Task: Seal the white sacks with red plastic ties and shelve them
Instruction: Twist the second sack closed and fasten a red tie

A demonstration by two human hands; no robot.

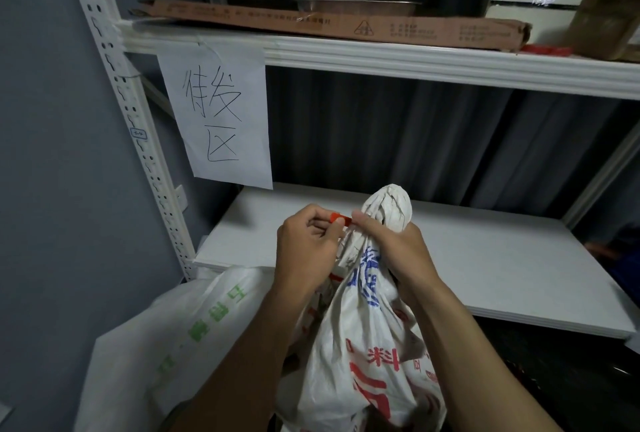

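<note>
While L grip (307, 244) pinches red tie (341, 218), R grip (389, 244) clamps sack (349, 321) neck | white shelf (485, 258) behind | grey wall (52, 206)

The scene was captured from a single head-worn wide-angle camera, tilted forward and down, close before the shelf (485, 258).

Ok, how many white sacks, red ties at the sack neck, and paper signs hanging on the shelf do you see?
White sacks: 2, the red-printed sack and the green-printed sack
Red tie: 1
Paper sign: 1
Total: 4
</note>
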